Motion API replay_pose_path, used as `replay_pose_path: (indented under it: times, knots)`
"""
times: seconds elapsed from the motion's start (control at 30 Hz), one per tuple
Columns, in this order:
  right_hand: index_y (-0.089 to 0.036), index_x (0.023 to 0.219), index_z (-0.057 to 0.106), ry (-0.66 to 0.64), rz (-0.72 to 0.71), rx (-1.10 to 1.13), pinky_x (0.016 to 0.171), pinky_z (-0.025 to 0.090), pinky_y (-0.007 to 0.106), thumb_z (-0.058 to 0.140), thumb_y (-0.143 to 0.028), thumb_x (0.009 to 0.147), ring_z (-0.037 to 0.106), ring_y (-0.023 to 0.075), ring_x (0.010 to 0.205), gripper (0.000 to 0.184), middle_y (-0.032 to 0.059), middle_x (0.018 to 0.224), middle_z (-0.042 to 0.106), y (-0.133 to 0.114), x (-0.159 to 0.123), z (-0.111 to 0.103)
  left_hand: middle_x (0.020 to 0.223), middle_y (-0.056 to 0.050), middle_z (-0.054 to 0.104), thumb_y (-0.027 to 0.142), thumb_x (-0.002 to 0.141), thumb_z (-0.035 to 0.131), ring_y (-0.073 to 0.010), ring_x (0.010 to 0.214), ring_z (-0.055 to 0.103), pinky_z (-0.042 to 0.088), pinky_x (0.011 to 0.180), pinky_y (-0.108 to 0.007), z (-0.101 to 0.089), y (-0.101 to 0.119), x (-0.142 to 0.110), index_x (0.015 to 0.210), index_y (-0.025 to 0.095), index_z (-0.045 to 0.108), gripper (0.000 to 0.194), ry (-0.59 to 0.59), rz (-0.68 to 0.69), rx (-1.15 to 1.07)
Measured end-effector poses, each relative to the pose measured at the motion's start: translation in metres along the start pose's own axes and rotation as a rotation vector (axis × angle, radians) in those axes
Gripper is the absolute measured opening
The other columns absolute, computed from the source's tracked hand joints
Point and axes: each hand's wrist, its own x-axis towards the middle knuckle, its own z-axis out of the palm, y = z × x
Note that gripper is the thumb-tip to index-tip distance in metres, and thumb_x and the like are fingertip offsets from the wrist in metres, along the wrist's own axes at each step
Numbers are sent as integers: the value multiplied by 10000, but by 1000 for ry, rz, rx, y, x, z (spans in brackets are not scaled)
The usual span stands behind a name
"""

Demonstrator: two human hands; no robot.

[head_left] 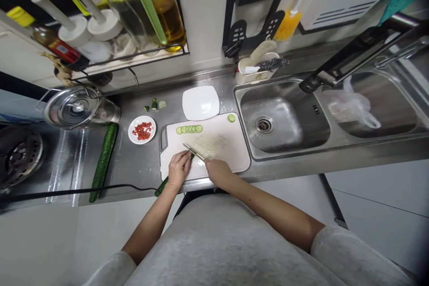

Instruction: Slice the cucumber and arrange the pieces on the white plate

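- Whole cucumber (103, 163): lies left of the white plate (131, 135), long axis slanting from near edge up and rightward.
- Held cucumber (162, 186): apparently one piece, partly hidden, points up-right onto the cutting board (231, 152).
- Left hand (179, 168): fingertips bunched, pinching it.
- Cucumber slices (189, 129): in a row beyond.
- Knife (195, 151): blade points up-left.
- Right hand (217, 171): closed around its handle.

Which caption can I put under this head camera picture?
Left hand holds a cucumber at the cutting board; right hand grips a knife near a row of slices.
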Motion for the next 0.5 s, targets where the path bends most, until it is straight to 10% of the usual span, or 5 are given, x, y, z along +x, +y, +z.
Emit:
replay_pose_path:
  times: [0.5]
  knots:
    - [-101, 1156, 582, -16, -7, 15, 827, 500, 319, 375, -67, 893, 666, 235, 1003, 337, 179, 987, 700, 5, 4, 0, 1046, -82, 688, 265, 920, 498, -187, 968, 622, 519, 882, -359, -3, 3, 1, 1077, 220, 696, 256, -25, -38, -26]
